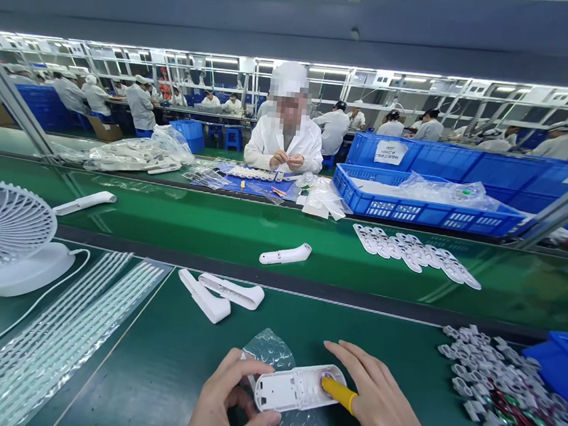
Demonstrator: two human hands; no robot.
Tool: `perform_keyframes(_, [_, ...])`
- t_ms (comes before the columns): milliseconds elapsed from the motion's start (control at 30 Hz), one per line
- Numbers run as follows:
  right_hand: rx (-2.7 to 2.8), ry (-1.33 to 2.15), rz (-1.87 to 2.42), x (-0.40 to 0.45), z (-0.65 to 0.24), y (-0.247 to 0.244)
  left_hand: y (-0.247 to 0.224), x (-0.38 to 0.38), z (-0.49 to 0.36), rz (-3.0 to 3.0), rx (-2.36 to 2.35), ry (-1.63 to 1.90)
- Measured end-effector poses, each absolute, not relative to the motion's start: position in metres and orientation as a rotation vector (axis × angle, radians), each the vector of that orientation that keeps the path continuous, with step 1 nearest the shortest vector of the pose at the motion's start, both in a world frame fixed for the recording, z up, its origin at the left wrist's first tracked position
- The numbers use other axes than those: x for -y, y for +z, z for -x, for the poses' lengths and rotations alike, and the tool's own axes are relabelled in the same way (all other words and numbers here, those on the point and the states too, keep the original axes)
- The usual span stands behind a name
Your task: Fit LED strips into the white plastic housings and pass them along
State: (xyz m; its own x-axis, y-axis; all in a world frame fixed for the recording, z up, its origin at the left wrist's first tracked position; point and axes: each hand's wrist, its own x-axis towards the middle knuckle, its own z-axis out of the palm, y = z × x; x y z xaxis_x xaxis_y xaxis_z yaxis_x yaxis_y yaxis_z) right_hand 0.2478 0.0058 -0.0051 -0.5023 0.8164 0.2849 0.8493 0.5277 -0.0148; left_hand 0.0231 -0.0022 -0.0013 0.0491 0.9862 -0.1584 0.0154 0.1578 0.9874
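My left hand (235, 402) grips a white plastic housing (281, 392) by its left end, thumb below and fingers above. The housing lies tilted slightly, its hollow inside facing up. At its right end, my right hand (373, 402) presses a thumb in a yellow finger cot (340, 392) into the cavity, on a small part that is mostly covered. The other fingers of that hand stretch out past the housing's far edge. Under both hands lies a piece of bubble wrap (271, 349). Beyond them, two white curved handle shells (205, 296) rest on the green table.
On the right sit a pile of small white parts with wires (493, 380) and a blue bin (560, 367). A white fan (6, 226) and long strips (66, 333) occupy the left. The green belt (187, 220) carries another handle (286, 254) and flat white pieces (415, 252). A co-worker (286, 133) sits opposite.
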Motion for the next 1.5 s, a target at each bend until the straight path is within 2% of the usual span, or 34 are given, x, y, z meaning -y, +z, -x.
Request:
perform_keyframes(200, [2.292,-0.059,1.436,-0.006,-0.258,-0.02,0.0,0.003,-0.024,-1.118,-1.284,1.012])
perform_keyframes(367, [2.218,0.136,1.341,-0.004,-0.258,-0.007,-0.004,0.002,-0.019,-1.195,-1.256,0.986])
perform_keyframes(567, [2.322,-0.018,1.281,-0.015,-0.258,-0.014,-0.013,0.0,-0.013,-1.191,-1.333,0.902])
perform_keyframes(867, [2.226,-0.278,1.966,-0.126,-0.355,-0.001,-0.023,-0.003,-0.018,-0.966,-1.292,1.134])
perform_keyframes(1033, [2.263,-0.275,2.128,-0.147,-0.389,0.004,-0.023,-0.003,-0.017,-0.993,-1.315,1.157])
perform_keyframes(1267, [2.431,-0.324,1.895,-0.164,-0.329,0.008,-0.027,-0.007,-0.018,-0.91,-1.291,1.154])
perform_keyframes(1500, [2.461,-0.341,1.931,-0.188,-0.291,-0.008,-0.016,-0.013,-0.017,-0.714,-1.279,1.19])
